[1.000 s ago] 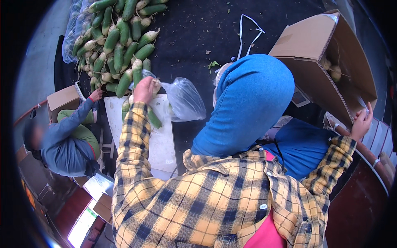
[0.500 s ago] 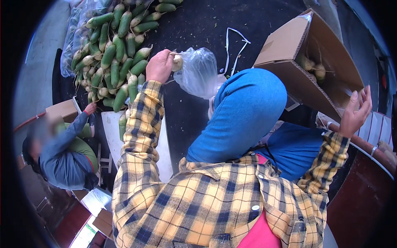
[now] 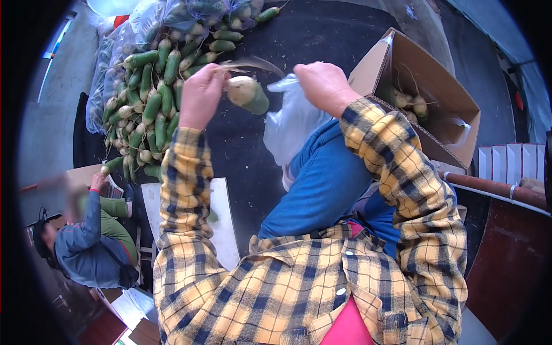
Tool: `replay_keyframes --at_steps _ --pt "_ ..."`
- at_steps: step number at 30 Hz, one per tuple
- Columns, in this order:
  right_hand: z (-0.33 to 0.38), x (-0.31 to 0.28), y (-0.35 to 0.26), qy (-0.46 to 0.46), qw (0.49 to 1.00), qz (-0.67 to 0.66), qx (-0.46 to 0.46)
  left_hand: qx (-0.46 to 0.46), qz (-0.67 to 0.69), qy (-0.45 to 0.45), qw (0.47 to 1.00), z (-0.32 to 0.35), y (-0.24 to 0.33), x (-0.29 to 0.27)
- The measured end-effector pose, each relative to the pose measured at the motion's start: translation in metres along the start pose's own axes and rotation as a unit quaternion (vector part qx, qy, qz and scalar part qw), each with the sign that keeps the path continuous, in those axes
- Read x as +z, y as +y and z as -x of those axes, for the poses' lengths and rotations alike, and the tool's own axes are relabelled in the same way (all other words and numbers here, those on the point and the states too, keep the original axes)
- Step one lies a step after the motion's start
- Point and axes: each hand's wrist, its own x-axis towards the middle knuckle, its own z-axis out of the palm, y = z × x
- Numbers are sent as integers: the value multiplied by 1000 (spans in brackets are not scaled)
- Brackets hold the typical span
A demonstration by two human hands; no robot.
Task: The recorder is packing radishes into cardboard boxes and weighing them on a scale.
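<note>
My left hand [image 3: 204,95] is closed at the root end of a green radish [image 3: 248,95], whose pale end points toward my fingers and whose green end points toward the bag. A thin, blurred pale strand [image 3: 256,62] arcs from those fingers toward my right hand; I cannot tell whether it is root or plastic. My right hand [image 3: 325,86] is closed on the upper edge of a clear plastic bag [image 3: 290,123], which hangs crumpled against my raised knee. A large heap of green radishes [image 3: 152,106] lies to the left, beyond my left forearm.
At the right stands an open cardboard box [image 3: 374,63] with several radishes inside. Bagged radishes [image 3: 129,52] lie at the far left. A white board [image 3: 227,213] is beside my left forearm. On the left, another person [image 3: 95,247] sits holding a radish. A brown pipe [image 3: 494,190] runs along the right.
My right hand has moved from the box's edge to the plastic bag and gripped it. My left hand has shifted slightly left, and the radish shows outside the bag.
</note>
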Motion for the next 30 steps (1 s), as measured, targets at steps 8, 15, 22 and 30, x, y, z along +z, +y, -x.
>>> replay_keyframes --at_steps 8,15,22,30 --pt "17 32 10 -163 981 -34 -95 7 51 56 997 -3 49 -46" --pt "116 -8 10 207 959 -187 -41 51 287 62 955 -16 116 -64" --pt "217 -72 102 365 880 -234 196 99 432 -80 893 -58 196 43" --pt "246 -11 205 292 865 104 394 94 394 -234 884 -58 240 202"
